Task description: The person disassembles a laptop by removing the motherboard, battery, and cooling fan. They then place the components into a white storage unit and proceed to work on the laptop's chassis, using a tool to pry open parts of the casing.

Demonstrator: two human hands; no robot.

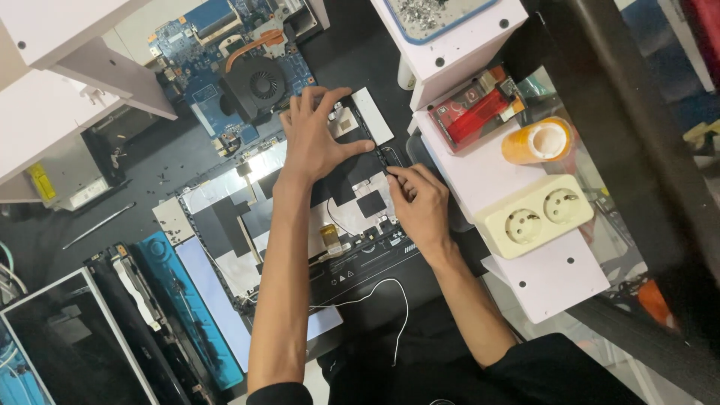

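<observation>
An opened laptop base lies in front of me, black with silver foil patches and a thin white wire. My left hand presses flat on its upper right part, fingers spread. My right hand pinches the base's right edge near a small black square part. A blue motherboard with a round black fan and copper pipe lies just beyond my left hand.
A white shelf unit on the right carries a cream double socket, an orange tape roll, a red box and a tray of screws. Laptop panels lie at lower left; a thin metal tool rests on the dark surface.
</observation>
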